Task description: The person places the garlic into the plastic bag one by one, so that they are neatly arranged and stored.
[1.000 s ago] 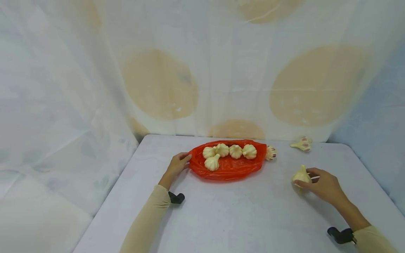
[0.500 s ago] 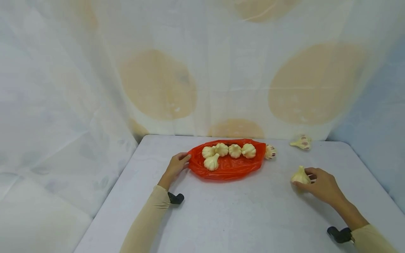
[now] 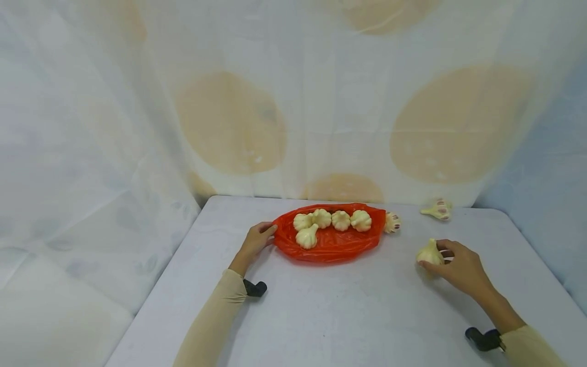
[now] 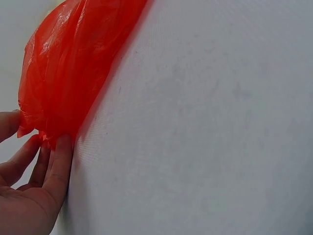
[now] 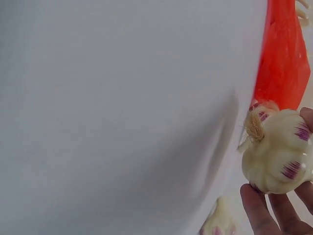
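Note:
In the head view a red plastic bag (image 3: 339,250) lies with its mouth spread wide on the table, several pale garlic bulbs (image 3: 341,220) inside it. My left hand (image 3: 255,241) pinches the bag's left end, thumb on one side and fingers on the other, as the left wrist view shows. Out to the right of the bag, my right hand (image 3: 462,267) holds one garlic bulb (image 3: 429,253) between thumb and fingers, its stem pointing up. Close up, that bulb shows purple streaks and a tuft of dry roots (image 5: 254,126).
Against the bag's right end sits a loose garlic bulb (image 3: 392,223) with purple marks. Another garlic bulb (image 3: 439,209) lies on its side near the far right of the white table (image 3: 348,316). Patterned cloth (image 3: 321,102) hangs behind the table and along its sides.
My right hand has shifted slightly left, carrying the garlic bulb closer to the bag. The left hand and the bag stay in place.

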Demonstrator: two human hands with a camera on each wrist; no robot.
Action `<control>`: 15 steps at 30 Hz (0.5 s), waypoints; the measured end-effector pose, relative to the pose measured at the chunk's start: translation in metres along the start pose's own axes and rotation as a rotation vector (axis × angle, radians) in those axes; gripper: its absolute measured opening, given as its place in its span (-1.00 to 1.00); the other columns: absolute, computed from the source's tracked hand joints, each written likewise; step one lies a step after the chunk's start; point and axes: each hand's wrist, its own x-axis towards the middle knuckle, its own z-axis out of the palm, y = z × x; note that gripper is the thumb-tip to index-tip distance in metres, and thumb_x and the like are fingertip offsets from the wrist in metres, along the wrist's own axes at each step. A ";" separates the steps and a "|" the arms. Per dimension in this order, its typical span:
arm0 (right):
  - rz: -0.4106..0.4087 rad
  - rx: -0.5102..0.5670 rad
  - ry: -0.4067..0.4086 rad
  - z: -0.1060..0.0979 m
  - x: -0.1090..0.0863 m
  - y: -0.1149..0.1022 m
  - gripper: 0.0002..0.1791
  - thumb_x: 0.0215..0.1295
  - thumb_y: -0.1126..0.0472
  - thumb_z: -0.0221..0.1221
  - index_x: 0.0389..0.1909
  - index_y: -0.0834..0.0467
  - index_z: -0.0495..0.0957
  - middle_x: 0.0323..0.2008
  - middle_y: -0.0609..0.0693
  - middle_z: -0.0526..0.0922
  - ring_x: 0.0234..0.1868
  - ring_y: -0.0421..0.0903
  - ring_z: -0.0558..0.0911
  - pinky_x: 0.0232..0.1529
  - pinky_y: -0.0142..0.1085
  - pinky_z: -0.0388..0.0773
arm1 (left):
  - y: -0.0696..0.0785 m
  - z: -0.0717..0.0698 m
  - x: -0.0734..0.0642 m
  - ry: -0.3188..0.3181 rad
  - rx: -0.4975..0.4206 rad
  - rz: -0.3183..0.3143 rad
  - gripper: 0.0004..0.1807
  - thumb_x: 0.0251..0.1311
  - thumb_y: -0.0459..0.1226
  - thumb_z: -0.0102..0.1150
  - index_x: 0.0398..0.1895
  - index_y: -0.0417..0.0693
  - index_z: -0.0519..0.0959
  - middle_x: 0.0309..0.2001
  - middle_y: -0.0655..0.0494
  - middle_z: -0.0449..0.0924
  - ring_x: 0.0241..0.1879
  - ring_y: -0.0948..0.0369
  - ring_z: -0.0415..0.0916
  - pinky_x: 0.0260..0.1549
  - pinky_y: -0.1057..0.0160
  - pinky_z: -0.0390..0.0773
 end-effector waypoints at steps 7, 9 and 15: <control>-0.038 0.068 0.005 0.006 0.011 -0.024 -0.13 -0.24 -0.28 0.25 0.03 0.23 0.35 -0.08 0.19 0.43 -0.18 0.14 0.47 -0.45 -0.12 0.54 | -0.001 0.000 0.001 0.005 -0.001 -0.003 -0.63 0.08 -0.11 0.12 -0.06 -0.06 0.45 -0.11 0.02 0.46 -0.13 0.14 0.45 -0.26 0.26 0.53; -0.047 0.085 -0.001 0.009 0.015 -0.031 -0.14 -0.24 -0.28 0.25 0.03 0.22 0.36 -0.09 0.18 0.45 -0.18 0.13 0.48 -0.44 -0.13 0.55 | 0.000 0.000 0.000 0.006 0.000 -0.004 -0.64 0.07 -0.11 0.12 -0.07 -0.05 0.46 -0.11 0.03 0.46 -0.14 0.14 0.45 -0.27 0.26 0.53; -0.085 0.147 -0.001 0.020 0.029 -0.058 -0.19 -0.26 -0.25 0.29 -0.01 0.19 0.40 -0.12 0.11 0.48 -0.20 0.08 0.51 -0.39 -0.13 0.55 | 0.001 0.001 -0.001 0.010 0.005 0.001 -0.63 0.08 -0.12 0.11 -0.05 -0.05 0.45 -0.10 0.03 0.45 -0.12 0.14 0.44 -0.26 0.26 0.52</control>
